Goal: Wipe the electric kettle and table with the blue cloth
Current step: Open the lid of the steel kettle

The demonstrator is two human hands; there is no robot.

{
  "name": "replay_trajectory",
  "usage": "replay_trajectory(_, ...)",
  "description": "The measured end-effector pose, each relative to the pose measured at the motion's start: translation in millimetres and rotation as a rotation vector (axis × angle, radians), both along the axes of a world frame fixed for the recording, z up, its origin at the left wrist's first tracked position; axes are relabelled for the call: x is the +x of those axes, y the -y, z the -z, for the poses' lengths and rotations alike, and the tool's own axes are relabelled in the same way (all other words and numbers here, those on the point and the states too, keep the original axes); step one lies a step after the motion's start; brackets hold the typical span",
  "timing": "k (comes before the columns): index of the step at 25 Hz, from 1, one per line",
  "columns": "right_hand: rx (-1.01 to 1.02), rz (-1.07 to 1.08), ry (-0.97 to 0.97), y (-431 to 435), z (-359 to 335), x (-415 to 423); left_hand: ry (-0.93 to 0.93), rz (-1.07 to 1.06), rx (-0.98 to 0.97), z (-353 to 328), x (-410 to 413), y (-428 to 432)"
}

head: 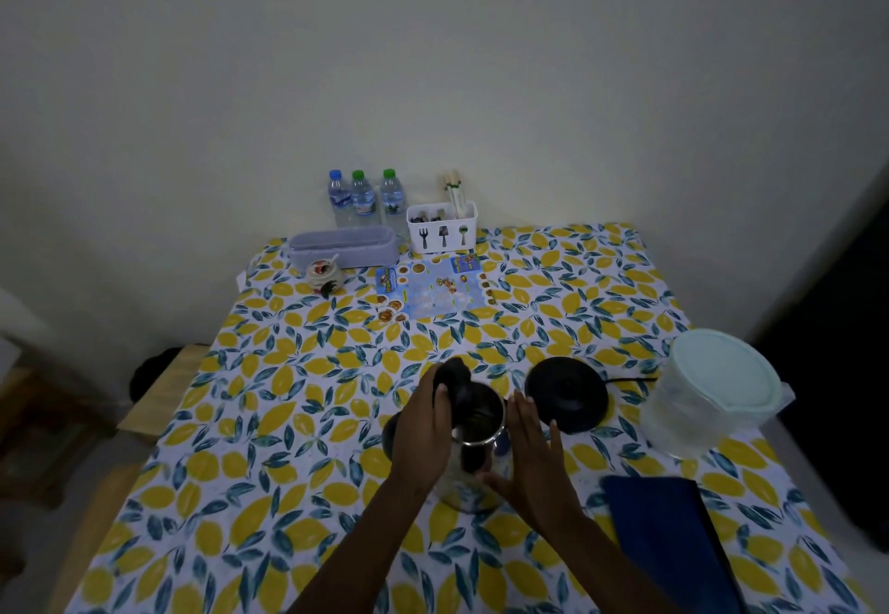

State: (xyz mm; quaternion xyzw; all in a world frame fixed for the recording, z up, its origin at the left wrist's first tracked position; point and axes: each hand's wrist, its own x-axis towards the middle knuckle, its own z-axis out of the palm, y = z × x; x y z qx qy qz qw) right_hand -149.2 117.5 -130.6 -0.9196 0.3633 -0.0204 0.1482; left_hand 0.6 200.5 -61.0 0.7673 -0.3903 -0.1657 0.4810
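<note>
Noted electric kettle (474, 459) standing upright near the front middle of the table (269, 421), off its black base (567, 394), which lay just beside it to the right with cord trailing away. Found lid (457, 385) raised and the interior exposed. Observed left hand (425, 426) wrapped about the kettle's left side near the handle, fingers curled and gripping up by the lid hinge. Observed right hand (534, 452) pressed flat against the right wall, fingers straight and together, thumb low; steadying rather than clasping. Located blue cloth (668, 536) folded flat at the front right, well apart from both hands, untouched.

Judged body to be polished steel: rigid, smooth, likely slippery under a wiping hand and prone to sliding on the lemon-print covering. Weight undetermined; contents not visible. Recommended hold at the handle, with cloth worked round the wall. Judged cloth soft and limp, best gathered in the palm. Flagged open lid hinge as the weak point.
</note>
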Motion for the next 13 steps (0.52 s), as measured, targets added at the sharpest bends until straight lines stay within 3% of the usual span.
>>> replay_trajectory(4, -0.024, 0.005, -0.016, 0, 2, 1, -0.344, -0.077, -0.098, 1, 11, -19)
replay_trajectory(9, -0.02, 0.015, 0.052, 0, 6, 2, -0.38, -0.183, 0.035, 15, 32, -38)
replay_trajectory(13, -0.009, 0.025, 0.09, 0, 8, 3, -0.5, -0.272, -0.122, 0, 26, -51)
